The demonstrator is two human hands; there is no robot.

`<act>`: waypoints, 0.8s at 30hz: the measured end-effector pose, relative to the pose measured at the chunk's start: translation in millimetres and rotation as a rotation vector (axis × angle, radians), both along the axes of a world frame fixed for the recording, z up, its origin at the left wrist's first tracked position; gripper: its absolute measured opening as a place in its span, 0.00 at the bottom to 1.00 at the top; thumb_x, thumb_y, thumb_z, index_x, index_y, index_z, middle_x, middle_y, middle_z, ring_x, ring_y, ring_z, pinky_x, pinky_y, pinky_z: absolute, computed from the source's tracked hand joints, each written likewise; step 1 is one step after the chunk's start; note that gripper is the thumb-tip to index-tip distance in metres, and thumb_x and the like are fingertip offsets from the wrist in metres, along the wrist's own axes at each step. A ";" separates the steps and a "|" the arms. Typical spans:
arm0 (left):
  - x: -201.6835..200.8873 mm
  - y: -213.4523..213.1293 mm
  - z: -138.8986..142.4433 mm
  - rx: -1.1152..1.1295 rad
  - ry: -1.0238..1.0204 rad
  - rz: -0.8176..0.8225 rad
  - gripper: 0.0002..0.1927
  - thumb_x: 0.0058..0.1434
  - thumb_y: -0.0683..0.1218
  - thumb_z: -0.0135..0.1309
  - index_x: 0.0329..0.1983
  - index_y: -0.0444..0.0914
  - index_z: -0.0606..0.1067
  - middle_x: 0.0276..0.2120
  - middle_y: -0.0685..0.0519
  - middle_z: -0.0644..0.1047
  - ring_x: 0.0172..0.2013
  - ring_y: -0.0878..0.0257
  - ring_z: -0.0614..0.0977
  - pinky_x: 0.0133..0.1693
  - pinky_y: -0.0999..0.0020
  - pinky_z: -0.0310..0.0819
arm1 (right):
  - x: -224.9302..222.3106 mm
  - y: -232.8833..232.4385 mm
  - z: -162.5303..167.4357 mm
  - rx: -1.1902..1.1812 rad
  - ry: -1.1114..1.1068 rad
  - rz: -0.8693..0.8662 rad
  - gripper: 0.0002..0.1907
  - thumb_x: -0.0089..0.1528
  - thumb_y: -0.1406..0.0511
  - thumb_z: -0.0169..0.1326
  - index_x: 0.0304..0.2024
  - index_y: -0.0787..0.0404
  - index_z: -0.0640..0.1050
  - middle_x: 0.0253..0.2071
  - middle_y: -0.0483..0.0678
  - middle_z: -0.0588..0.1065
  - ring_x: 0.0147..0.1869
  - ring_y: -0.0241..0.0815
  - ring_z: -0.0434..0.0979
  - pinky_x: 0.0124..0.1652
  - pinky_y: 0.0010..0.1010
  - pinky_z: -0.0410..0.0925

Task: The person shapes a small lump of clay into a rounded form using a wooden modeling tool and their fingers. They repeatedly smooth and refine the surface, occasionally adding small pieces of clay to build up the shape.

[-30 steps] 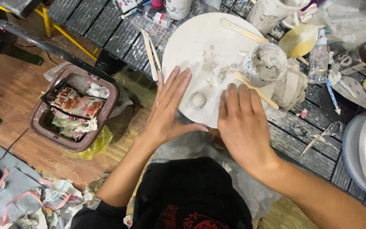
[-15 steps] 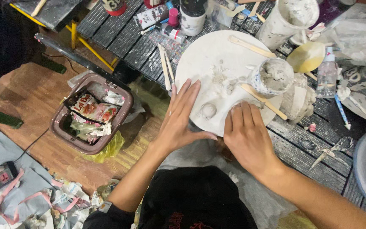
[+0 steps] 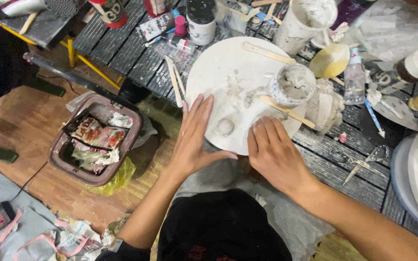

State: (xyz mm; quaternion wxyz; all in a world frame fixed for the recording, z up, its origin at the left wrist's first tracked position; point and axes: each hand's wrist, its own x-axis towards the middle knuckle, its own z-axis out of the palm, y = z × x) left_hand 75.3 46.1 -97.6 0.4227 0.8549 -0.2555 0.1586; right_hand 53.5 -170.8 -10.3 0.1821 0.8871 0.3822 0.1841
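A round white board (image 3: pixel 218 63) lies on the dark slatted table, smeared with grey clay bits. A small clay ball (image 3: pixel 225 126) rests near its front edge. My left hand (image 3: pixel 195 135) lies flat, fingers together, on the board's left front rim, just left of the ball. My right hand (image 3: pixel 273 150) rests on the front edge to the ball's right, its fingers curled onto clay there. A cup of grey clay (image 3: pixel 293 84) stands on the board with a flat wooden stick (image 3: pixel 286 111) beside it.
A brown bin (image 3: pixel 59 157) full of wrappers stands on the wooden floor at left. Jars, bottles and a white bucket (image 3: pixel 303 21) crowd the table's far side. Scissors (image 3: pixel 361 162) and a blue-rimmed basin (image 3: pixel 412 188) lie at right. Two wooden sticks (image 3: pixel 175 79) lie left of the board.
Both hands slid back toward the board's front edge. The clay ball, beside my left thumb before, now lies uncovered between the hands. My right fingers have curled.
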 end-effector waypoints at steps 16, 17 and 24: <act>-10.0 -3.6 17.4 -0.024 -0.025 0.001 0.62 0.41 0.58 0.76 0.74 0.33 0.57 0.72 0.39 0.61 0.75 0.38 0.54 0.73 0.37 0.39 | 1.4 -21.8 10.2 0.645 0.276 -0.011 0.15 0.53 0.73 0.60 0.44 0.66 0.83 0.49 0.55 0.78 0.56 0.55 0.77 0.57 0.43 0.69; -12.7 -4.3 22.5 -0.064 -0.049 -0.009 0.59 0.42 0.57 0.76 0.73 0.35 0.59 0.71 0.39 0.62 0.75 0.38 0.55 0.73 0.38 0.40 | 2.3 -23.2 10.0 0.691 0.287 -0.018 0.14 0.53 0.73 0.61 0.42 0.64 0.84 0.47 0.53 0.79 0.54 0.54 0.78 0.55 0.43 0.70; -11.5 -24.5 66.6 -0.176 -0.135 -0.179 0.29 0.52 0.45 0.73 0.59 0.44 0.79 0.66 0.46 0.72 0.69 0.44 0.71 0.72 0.47 0.63 | 8.8 -41.1 -3.5 1.678 1.013 -0.329 0.12 0.60 0.75 0.62 0.47 0.71 0.83 0.42 0.53 0.84 0.44 0.38 0.84 0.46 0.25 0.77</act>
